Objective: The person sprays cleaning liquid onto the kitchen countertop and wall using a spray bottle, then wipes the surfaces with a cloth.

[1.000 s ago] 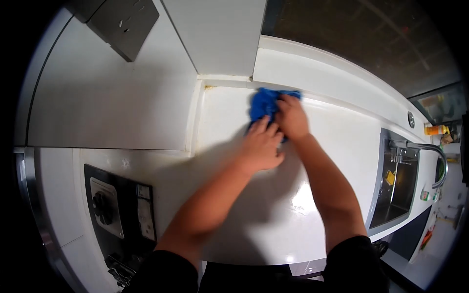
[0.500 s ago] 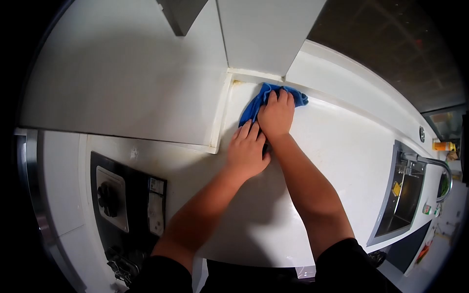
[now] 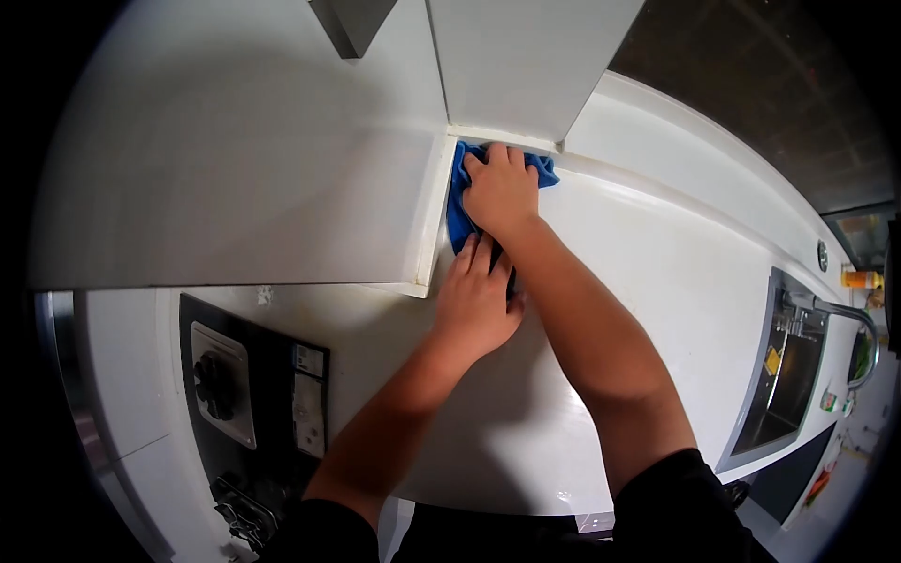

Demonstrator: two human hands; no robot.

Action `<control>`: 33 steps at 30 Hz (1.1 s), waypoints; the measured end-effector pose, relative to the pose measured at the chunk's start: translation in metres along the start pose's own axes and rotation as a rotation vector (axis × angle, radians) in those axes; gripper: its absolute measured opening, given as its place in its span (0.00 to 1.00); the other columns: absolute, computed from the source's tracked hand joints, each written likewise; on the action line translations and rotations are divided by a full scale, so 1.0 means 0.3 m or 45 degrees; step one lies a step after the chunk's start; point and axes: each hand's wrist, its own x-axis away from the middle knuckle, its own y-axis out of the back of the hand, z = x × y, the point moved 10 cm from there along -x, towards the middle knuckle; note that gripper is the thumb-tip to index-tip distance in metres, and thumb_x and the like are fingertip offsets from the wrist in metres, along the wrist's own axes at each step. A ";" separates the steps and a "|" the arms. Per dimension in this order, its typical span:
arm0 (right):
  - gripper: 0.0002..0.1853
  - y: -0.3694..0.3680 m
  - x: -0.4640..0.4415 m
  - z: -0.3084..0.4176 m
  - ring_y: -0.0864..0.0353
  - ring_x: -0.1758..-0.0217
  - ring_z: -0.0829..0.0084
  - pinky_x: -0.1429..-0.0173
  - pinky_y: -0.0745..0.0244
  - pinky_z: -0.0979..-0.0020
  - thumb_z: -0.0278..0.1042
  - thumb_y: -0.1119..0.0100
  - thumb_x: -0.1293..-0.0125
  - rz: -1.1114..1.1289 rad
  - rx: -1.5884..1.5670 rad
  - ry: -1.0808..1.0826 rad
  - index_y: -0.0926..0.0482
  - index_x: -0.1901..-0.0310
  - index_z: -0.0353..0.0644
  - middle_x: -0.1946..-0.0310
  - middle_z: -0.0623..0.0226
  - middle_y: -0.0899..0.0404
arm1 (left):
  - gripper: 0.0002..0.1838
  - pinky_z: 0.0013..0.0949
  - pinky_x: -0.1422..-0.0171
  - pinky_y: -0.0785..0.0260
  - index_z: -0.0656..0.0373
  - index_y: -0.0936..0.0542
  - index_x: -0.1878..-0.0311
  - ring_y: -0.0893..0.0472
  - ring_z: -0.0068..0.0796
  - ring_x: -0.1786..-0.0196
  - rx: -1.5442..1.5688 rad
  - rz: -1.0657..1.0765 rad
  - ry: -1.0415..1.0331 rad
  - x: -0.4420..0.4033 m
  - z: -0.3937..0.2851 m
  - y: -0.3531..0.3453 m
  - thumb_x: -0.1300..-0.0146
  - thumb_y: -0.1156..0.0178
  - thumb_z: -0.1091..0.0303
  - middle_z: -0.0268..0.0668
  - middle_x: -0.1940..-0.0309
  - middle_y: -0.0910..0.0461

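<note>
A crumpled blue cloth (image 3: 458, 218) lies on the white countertop (image 3: 619, 281), pushed into the corner where two raised edges meet. My right hand (image 3: 504, 192) presses down on the cloth's upper part, its fingers bent over the folds. Just below, my left hand (image 3: 477, 298) grips the cloth's lower end, fingertips on the fabric. Something dark shows between the left thumb and fingers; I cannot make out whether it is cloth in shadow.
White cabinet panels (image 3: 253, 188) rise beside and behind the corner. A black gas stove (image 3: 282, 375) is set in at the left. At the right stand a sink (image 3: 793, 375) with a curved faucet (image 3: 868, 328) and an orange-labelled container (image 3: 861, 280).
My right hand has slid the cloth left and slightly up, deeper into the corner, covering the stained spot there. My left hand stays close to its earlier place.
</note>
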 end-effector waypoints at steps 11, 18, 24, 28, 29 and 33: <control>0.23 -0.007 -0.031 0.001 0.25 0.43 0.55 0.45 0.25 0.58 0.41 0.45 0.39 0.515 0.143 -0.008 0.26 0.42 0.51 0.50 0.57 0.23 | 0.30 0.44 0.35 0.37 0.58 0.27 0.42 0.32 0.48 0.39 0.038 -0.195 -0.046 0.000 0.026 0.037 0.52 0.36 0.65 0.45 0.41 0.31; 0.30 0.008 0.141 -0.012 0.22 0.50 0.55 0.51 0.23 0.56 0.42 0.39 0.48 0.473 0.169 0.129 0.27 0.40 0.52 0.54 0.56 0.24 | 0.26 0.43 0.39 0.36 0.61 0.25 0.47 0.31 0.48 0.43 0.086 -0.008 -0.072 0.119 -0.024 -0.028 0.52 0.36 0.64 0.45 0.47 0.29; 0.32 0.024 0.026 0.020 0.23 0.51 0.58 0.45 0.30 0.57 0.40 0.41 0.48 0.106 0.334 0.221 0.29 0.36 0.55 0.54 0.58 0.24 | 0.29 0.48 0.33 0.42 0.61 0.28 0.43 0.34 0.53 0.38 -0.002 -0.250 -0.068 0.054 -0.018 0.036 0.51 0.36 0.66 0.50 0.44 0.32; 0.33 -0.002 -0.025 0.005 0.23 0.49 0.57 0.44 0.30 0.58 0.41 0.43 0.46 0.322 0.307 0.086 0.30 0.35 0.56 0.53 0.58 0.23 | 0.32 0.51 0.30 0.45 0.61 0.32 0.38 0.37 0.57 0.34 -0.012 -0.233 -0.039 -0.001 0.008 0.028 0.48 0.36 0.64 0.53 0.41 0.35; 0.33 -0.012 -0.026 0.003 0.22 0.48 0.57 0.44 0.29 0.58 0.42 0.43 0.46 0.394 0.322 0.078 0.31 0.34 0.56 0.52 0.57 0.23 | 0.33 0.52 0.29 0.46 0.60 0.33 0.37 0.38 0.60 0.34 -0.016 -0.243 -0.021 -0.004 0.015 0.024 0.47 0.36 0.63 0.55 0.38 0.37; 0.36 -0.027 -0.042 0.003 0.22 0.45 0.58 0.44 0.26 0.60 0.45 0.43 0.46 0.601 0.275 0.061 0.34 0.32 0.55 0.51 0.58 0.21 | 0.33 0.53 0.30 0.45 0.59 0.32 0.38 0.38 0.62 0.34 -0.067 -0.285 -0.021 -0.021 0.018 0.024 0.48 0.35 0.63 0.57 0.36 0.39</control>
